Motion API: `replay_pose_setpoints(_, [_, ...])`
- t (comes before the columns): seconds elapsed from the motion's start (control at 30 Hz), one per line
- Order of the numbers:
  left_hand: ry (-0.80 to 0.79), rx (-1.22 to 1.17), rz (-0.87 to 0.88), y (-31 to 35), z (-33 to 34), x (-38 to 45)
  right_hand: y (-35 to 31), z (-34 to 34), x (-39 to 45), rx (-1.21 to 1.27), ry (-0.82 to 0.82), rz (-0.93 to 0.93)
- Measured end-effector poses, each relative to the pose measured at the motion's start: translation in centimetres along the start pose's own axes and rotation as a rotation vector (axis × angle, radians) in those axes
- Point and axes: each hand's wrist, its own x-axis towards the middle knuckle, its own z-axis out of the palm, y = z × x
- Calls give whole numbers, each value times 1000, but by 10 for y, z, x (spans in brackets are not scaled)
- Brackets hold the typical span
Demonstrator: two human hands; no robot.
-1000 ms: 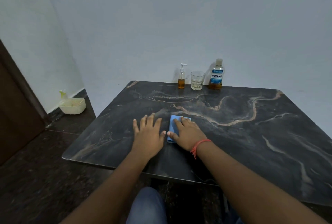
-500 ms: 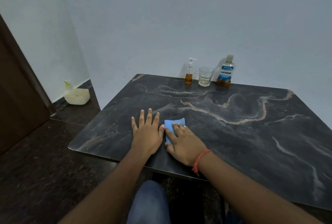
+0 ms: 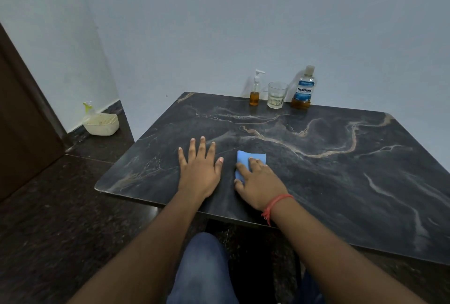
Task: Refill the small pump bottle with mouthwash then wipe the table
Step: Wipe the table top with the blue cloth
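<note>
A small pump bottle (image 3: 255,93) with amber liquid in its lower part stands at the far edge of the dark marble table (image 3: 341,169). Beside it are a clear glass (image 3: 277,95) and a Listerine mouthwash bottle (image 3: 304,89) with its cap on. My right hand (image 3: 259,183) presses flat on a folded blue cloth (image 3: 246,158) near the table's front. My left hand (image 3: 199,169) lies flat on the table a little left of the cloth, fingers spread, holding nothing.
A cream plastic basket (image 3: 102,124) with a spray bottle (image 3: 88,109) sits on the dark floor by the wall at left. A brown door (image 3: 22,121) is at far left. My knee in jeans (image 3: 204,269) is below the table edge.
The camera view has shifted left and down, so the table sits further right in the frame. My right hand with the cloth has slid slightly right, away from my left hand.
</note>
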Motion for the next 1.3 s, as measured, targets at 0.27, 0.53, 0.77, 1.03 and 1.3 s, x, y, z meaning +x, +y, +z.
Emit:
replay_pose_setpoints(0.27, [-21, 0, 46, 12, 0, -11, 25, 3, -29, -1, 32, 39])
replay_pose_setpoints(0.53, [-40, -50, 94, 47, 2, -26, 45, -2, -44, -12, 25, 52])
replay_pose_setpoints(0.77, [-25, -60, 93, 47, -1, -28, 43, 3, -75, -22, 21, -36])
replay_pose_setpoints(1.03, [-14, -8, 139, 51, -5, -30, 51, 7, -95, -28, 46, 53])
replay_pose_setpoints(1.3, [-51, -62, 222, 101, -3, -41, 58, 5, -106, -29, 46, 87])
